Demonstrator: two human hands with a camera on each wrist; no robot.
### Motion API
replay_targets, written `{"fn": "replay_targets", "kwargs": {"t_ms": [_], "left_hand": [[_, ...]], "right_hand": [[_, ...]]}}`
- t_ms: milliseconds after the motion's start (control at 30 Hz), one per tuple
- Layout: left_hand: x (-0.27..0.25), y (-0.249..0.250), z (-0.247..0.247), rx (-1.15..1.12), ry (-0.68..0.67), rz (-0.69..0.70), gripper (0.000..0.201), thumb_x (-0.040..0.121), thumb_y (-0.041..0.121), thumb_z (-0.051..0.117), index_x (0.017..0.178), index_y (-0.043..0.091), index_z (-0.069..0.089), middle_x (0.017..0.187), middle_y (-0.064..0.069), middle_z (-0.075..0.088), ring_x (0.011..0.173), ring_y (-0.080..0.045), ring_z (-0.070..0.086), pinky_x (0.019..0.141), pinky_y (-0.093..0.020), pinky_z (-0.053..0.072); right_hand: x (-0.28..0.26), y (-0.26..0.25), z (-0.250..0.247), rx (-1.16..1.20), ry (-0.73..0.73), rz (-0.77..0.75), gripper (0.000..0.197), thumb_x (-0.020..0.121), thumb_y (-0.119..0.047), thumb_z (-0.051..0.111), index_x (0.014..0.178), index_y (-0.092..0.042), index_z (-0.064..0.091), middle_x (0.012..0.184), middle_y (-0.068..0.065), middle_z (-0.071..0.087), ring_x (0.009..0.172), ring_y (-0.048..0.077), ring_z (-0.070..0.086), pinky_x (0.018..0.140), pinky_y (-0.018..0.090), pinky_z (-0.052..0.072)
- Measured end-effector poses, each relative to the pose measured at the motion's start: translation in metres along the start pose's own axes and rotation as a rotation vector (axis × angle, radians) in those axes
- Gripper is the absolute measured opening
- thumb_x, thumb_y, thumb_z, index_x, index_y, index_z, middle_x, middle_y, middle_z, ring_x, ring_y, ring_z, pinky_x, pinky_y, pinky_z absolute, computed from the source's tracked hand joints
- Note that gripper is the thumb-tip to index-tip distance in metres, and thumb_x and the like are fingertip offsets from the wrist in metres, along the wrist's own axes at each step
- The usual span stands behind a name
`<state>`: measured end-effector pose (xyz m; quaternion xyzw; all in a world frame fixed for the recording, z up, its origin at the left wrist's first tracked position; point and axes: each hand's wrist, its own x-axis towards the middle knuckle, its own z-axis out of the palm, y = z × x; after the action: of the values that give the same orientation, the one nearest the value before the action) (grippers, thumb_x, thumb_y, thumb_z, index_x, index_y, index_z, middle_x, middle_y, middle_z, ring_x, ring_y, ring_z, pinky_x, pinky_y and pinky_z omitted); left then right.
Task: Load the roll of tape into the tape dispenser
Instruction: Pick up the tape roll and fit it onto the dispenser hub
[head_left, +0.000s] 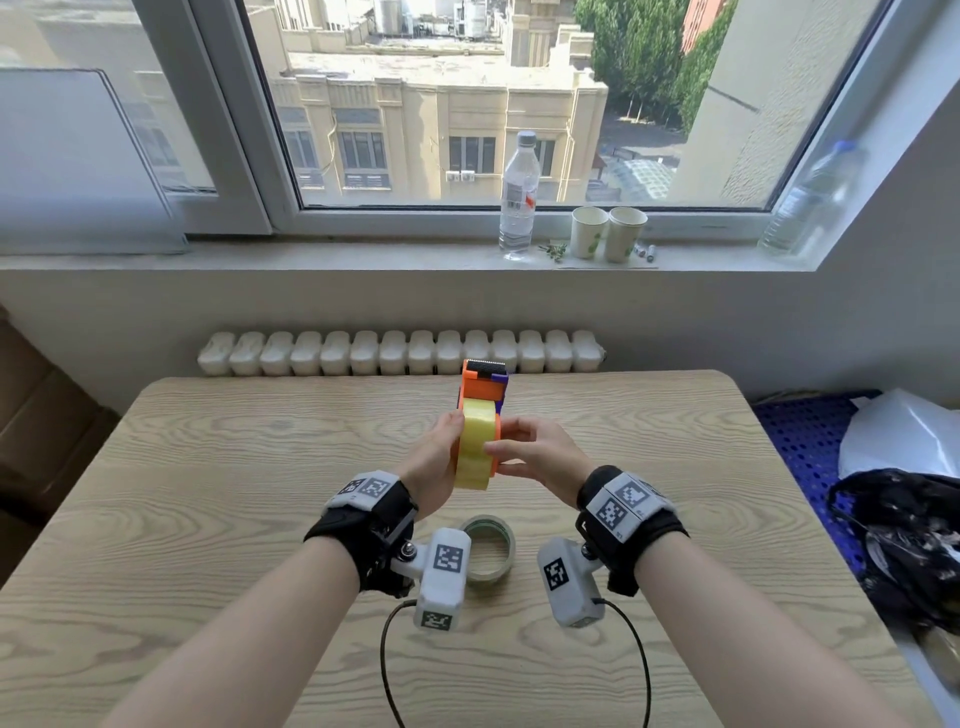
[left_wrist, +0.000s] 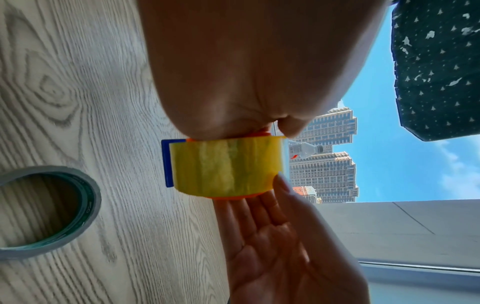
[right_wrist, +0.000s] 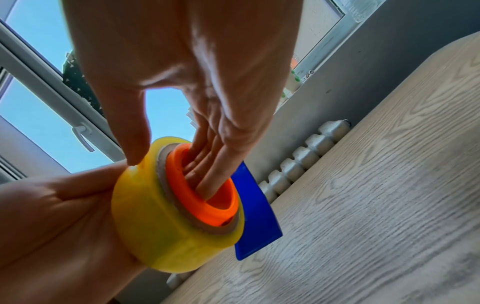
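Wood-grain table under a window, radiator behind it. Right hand has its fingers pushed into the orange hub of the tape dispenser, thumb resting on the outer face of the yellow roll of tape. Left hand cups the roll's opposite side, palm flat against it, fingers hidden behind. Roll sits around the hub, held above the table (not resting on it). Blue plate of the dispenser sticks out past the roll; cutter end points away from the person. A second, near-empty tape ring lies on the table, well apart, below the wrists. Step in hand: seating the roll on the hub, likely almost home. Next: press it fully flush, then find the free end and thread it toward the cutter.
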<state>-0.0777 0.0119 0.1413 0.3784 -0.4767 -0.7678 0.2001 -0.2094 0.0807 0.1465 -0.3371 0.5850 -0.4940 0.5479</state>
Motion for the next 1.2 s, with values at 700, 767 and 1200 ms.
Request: {"fn": "replay_targets", "kwargs": {"t_ms": [700,767,1200], "left_hand": [[-0.013,-0.012,0.001,0.180,-0.116,0.077,0.022,0.099,0.022,0.031,0.111,0.010,0.046,0.105,-0.015,0.056,0.095,-0.026,0.051,0.077,-0.032,0.039],[-0.014,-0.013,0.003,0.191,-0.109,0.078,0.019,0.099,0.022,0.032,0.105,0.013,0.048,0.105,-0.014,0.057,0.096,-0.026,0.052,0.083,-0.036,0.040],[-0.018,-0.017,0.003,0.212,-0.134,0.071,0.022,0.099,0.017,0.033,0.114,0.007,0.045,0.111,-0.017,0.052,0.098,-0.025,0.049,0.076,-0.030,0.041]], "right_hand": [[-0.003,0.002,0.001,-0.146,0.185,0.014,0.045,0.089,-0.040,0.055,0.093,0.005,0.061,0.077,0.012,0.063,0.063,0.019,0.063,0.061,0.032,0.057],[-0.003,0.003,0.000,-0.117,0.171,0.040,0.056,0.090,-0.045,0.049,0.105,0.008,0.060,0.087,0.016,0.063,0.076,0.028,0.063,0.066,0.035,0.056],[-0.011,0.009,0.001,-0.049,0.200,0.072,0.056,0.089,-0.046,0.050,0.105,0.007,0.062,0.087,0.018,0.062,0.078,0.032,0.062,0.067,0.040,0.057]]}}
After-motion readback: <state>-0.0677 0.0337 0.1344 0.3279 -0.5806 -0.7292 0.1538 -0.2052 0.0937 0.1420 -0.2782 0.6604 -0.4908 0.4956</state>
